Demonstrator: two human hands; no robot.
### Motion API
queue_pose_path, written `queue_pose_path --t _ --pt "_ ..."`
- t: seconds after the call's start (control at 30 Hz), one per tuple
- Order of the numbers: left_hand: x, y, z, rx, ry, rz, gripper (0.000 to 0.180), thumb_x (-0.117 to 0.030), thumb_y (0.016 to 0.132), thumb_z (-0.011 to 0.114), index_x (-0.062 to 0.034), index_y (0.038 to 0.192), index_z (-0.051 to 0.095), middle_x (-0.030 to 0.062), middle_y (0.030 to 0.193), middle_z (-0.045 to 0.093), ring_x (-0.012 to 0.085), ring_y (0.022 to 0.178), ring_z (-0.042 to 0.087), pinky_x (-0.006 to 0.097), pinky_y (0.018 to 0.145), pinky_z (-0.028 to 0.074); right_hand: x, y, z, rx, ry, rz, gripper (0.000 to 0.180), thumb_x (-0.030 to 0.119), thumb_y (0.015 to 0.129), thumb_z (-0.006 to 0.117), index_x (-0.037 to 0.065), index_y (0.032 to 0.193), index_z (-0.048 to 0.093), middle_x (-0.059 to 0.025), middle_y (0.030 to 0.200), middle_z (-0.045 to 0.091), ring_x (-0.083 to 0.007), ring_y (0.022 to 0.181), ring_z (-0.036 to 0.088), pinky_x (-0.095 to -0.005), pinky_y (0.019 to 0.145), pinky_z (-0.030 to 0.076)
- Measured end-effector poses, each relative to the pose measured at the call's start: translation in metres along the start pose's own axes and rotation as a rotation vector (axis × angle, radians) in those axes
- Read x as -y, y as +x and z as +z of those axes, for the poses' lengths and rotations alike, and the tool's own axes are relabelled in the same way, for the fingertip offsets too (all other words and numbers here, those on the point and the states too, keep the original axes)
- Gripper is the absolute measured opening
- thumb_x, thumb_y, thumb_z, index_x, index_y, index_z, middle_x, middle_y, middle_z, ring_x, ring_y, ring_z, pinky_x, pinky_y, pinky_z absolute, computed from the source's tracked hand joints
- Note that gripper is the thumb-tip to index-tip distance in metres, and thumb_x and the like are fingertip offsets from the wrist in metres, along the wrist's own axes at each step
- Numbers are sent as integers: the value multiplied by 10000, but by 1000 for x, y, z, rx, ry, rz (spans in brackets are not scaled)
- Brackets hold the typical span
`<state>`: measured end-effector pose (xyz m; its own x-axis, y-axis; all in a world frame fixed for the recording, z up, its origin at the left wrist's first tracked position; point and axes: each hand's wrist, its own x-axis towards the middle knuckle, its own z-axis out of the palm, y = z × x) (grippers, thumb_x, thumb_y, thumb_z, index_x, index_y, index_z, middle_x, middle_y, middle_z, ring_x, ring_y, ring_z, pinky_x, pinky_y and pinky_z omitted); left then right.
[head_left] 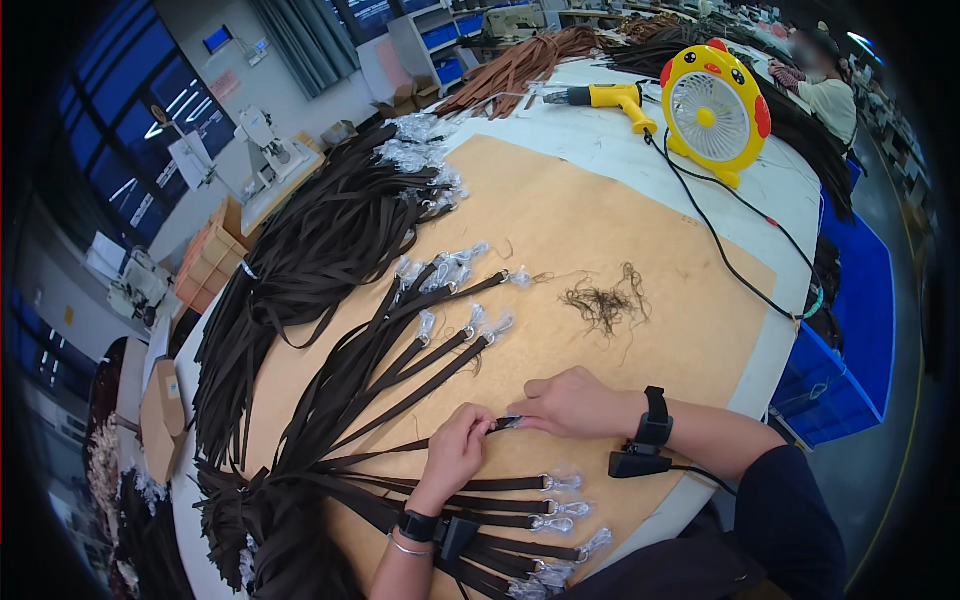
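Centrally, left hand (455,450) and right hand (570,402) pinching strap clasp (508,423), bare board (620,230) beyond.

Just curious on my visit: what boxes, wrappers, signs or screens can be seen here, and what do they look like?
Cardboard boxes: brown, stacked left of the table.
Plastic wrappers: small clear sleeves over the strap clasps.
Screen: small blue rectangle, far wall.
Wall notice: pale pinkish sheet below the screen.
Blue bin: right of the table.
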<state>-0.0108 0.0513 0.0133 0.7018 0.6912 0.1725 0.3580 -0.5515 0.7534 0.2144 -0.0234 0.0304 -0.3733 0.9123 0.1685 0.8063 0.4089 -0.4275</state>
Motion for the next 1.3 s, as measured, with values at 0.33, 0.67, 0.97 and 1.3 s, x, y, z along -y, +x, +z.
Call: queue_pose_path --t 0.33,0.67,0.97,1.3 --pt "3 -1 2 51 -194 -166 99 3 984 505 5 967 602 26 852 645 72 685 525 218 643 451 5 2 -5 -34 -31 -29 221 304 925 609 106 957 700 -131 840 655 -313 729 677 -417 613 522" --pt "5 -2 2 72 -223 -155 95 21 978 510 14 972 604 25 857 633 72 721 530 212 683 457 10 7 -3 -49 -131 -59 136 202 850 626 97 860 713 -117 799 642 -290 714 690 -401 605 538" --pt "8 -1 1 77 -249 -117 89 26 969 522 18 964 611 33 872 636 80 735 539 219 692 464 9 11 -1 -54 -146 -88 142 198 847 619 95 848 717 -104 778 644 -290 715 692 -400 600 538" --pt "13 -5 -3 101 -334 -237 108 -22 1019 485 -2 1010 591 34 933 655 62 786 582 202 685 474 -4 5 11 -59 5 -11 248 326 949 589 169 1073 736 -68 823 644 -267 734 668 -397 603 514"
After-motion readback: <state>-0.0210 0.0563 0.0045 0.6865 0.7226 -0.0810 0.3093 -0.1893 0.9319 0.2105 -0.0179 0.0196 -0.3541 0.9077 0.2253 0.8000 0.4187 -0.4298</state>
